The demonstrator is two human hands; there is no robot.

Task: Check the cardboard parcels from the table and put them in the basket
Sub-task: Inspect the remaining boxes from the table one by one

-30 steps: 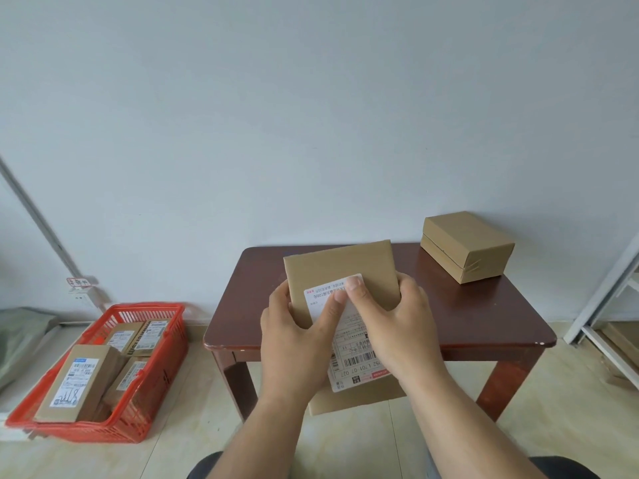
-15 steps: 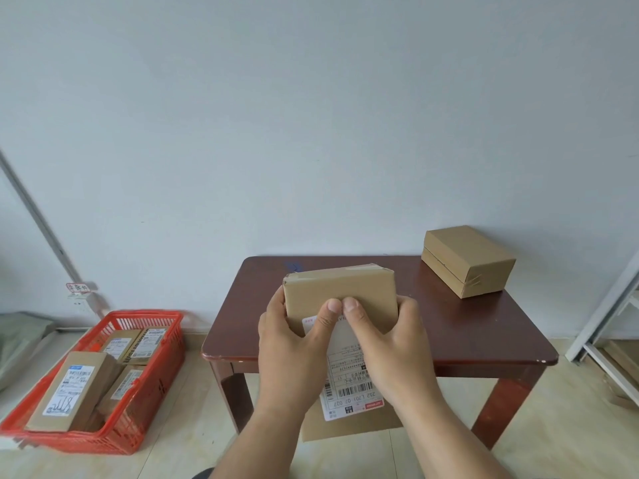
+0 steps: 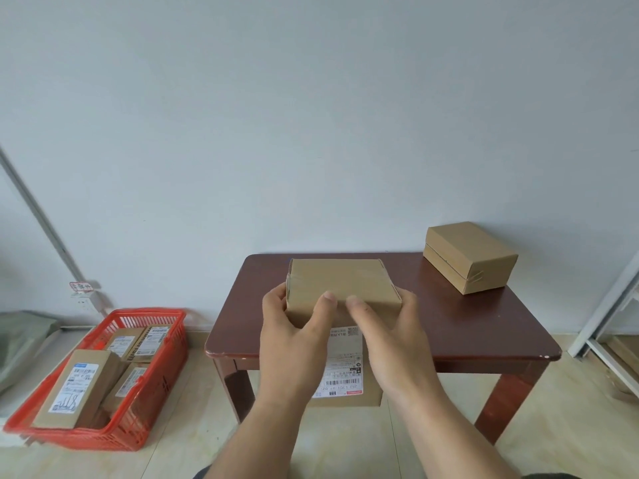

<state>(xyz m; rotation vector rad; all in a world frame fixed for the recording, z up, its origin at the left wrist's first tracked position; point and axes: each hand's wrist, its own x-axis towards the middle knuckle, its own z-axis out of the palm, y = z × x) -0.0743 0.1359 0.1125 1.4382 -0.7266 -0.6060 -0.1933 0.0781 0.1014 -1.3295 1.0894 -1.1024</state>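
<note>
Right now both hands hold 1 cardboard parcel up in front of the table, between the person and the tabletop. The left hand wraps the parcel's left edge with its thumb lying across the near face, and the right hand mirrors it on the right edge, fingers curled behind the box and thumb on the front. The parcel is tipped so that a plain brown face shows on top and the face with the shipping label hangs below, partly hidden by the hands. By my reading the check is in hand: the box is being turned over to see its faces. A second parcel sits untouched at the table's far right corner, well apart from the hands. The red basket stands on the floor to the left of the table and already holds several labelled parcels. What could go wrong: the grip rests mostly on the 2 side edges, so a quick further turn could let the smooth cardboard slip and drop onto the table edge or the floor. The basket is low and off to the side, and the parcels in it lean unevenly, so a toss rather than a placed set-down could bounce the box off the rim or leave it perched on the others.
</note>
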